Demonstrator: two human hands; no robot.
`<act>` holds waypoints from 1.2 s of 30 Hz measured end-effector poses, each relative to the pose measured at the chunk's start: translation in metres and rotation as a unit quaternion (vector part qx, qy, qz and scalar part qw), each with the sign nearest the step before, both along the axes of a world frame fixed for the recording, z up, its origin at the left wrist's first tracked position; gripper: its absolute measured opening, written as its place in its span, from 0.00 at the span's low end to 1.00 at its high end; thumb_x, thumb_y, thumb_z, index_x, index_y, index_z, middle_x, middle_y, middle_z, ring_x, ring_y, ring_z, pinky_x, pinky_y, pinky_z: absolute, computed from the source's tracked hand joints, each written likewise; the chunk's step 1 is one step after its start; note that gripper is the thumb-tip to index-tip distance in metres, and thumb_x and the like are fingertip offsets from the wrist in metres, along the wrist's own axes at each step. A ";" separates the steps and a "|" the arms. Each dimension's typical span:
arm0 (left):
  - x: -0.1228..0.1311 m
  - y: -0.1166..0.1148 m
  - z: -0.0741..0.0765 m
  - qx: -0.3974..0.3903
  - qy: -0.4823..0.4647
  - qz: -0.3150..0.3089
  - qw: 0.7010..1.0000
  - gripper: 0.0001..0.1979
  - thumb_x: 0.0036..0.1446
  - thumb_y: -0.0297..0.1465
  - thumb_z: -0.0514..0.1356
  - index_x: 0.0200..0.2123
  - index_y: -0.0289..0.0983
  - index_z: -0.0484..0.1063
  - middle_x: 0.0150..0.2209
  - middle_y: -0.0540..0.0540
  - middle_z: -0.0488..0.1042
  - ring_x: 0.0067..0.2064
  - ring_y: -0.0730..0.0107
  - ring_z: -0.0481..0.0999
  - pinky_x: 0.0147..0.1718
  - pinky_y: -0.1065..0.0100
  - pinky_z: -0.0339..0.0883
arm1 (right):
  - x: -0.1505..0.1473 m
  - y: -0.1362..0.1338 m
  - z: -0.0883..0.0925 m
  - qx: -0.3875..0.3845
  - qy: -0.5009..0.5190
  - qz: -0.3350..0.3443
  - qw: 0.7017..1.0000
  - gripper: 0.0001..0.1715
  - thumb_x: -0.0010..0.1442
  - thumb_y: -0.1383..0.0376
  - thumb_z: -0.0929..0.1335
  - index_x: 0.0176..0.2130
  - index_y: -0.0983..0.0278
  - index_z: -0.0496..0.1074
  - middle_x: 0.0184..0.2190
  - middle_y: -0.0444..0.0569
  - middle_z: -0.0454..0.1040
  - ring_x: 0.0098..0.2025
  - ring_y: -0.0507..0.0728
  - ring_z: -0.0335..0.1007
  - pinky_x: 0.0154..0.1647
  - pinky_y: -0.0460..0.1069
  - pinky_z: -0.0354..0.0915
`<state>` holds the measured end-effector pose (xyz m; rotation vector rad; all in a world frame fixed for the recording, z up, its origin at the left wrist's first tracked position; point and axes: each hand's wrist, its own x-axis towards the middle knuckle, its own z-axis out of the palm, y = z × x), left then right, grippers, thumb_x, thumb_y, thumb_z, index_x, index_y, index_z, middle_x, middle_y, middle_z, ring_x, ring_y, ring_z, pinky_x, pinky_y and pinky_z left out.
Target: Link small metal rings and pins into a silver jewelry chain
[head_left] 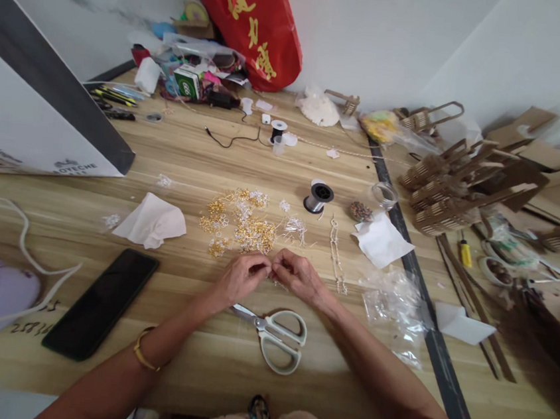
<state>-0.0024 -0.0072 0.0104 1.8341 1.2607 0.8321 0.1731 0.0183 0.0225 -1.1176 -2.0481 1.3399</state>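
My left hand and my right hand meet fingertip to fingertip over the wooden table, both pinched on a tiny piece too small to name. Just beyond them lies a heap of small gold and silver jewellery parts. A pair of scissors with pale green handles lies under my wrists. A beaded chain stretches out to the right of my right hand. A gold bangle circles my left wrist.
A black phone and a crumpled tissue lie at left, a spool of wire and a white paper ahead right. Clear plastic bags, wooden laser-cut baskets, a red bag and a white box surround the area.
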 end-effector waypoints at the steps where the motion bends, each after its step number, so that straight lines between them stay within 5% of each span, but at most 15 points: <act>1: 0.000 0.001 0.001 -0.010 -0.012 0.000 1.000 0.09 0.56 0.29 0.55 0.28 0.34 0.73 0.28 0.47 0.74 0.33 0.69 0.71 0.35 0.70 0.62 | 0.000 0.000 0.000 -0.004 0.006 0.000 1.000 0.07 0.60 0.66 0.62 0.31 0.66 0.65 0.24 0.43 0.69 0.25 0.48 0.61 0.26 0.43 0.56; 14: -0.004 0.008 0.004 -0.148 -0.150 0.043 0.977 0.10 0.50 0.33 0.59 0.23 0.33 0.73 0.22 0.50 0.71 0.27 0.72 0.68 0.28 0.73 0.62 | -0.003 -0.004 0.004 0.041 0.005 0.006 0.999 0.05 0.61 0.67 0.61 0.33 0.65 0.64 0.24 0.42 0.67 0.26 0.48 0.59 0.27 0.43 0.56; 20: -0.003 0.008 0.008 -0.180 -0.183 0.043 0.966 0.10 0.49 0.34 0.60 0.22 0.33 0.73 0.21 0.50 0.71 0.27 0.72 0.68 0.28 0.72 0.64 | -0.003 -0.002 -0.003 0.002 0.036 -0.018 0.999 0.07 0.60 0.64 0.62 0.33 0.66 0.64 0.24 0.42 0.65 0.25 0.48 0.59 0.24 0.42 0.56; 36: -0.005 0.009 0.006 -0.189 -0.205 0.029 0.960 0.10 0.50 0.35 0.60 0.24 0.33 0.72 0.23 0.49 0.72 0.28 0.72 0.70 0.31 0.71 0.64 | -0.001 0.003 -0.008 -0.028 0.093 -0.005 0.995 0.13 0.60 0.63 0.64 0.45 0.66 0.64 0.27 0.45 0.70 0.27 0.50 0.66 0.28 0.44 0.63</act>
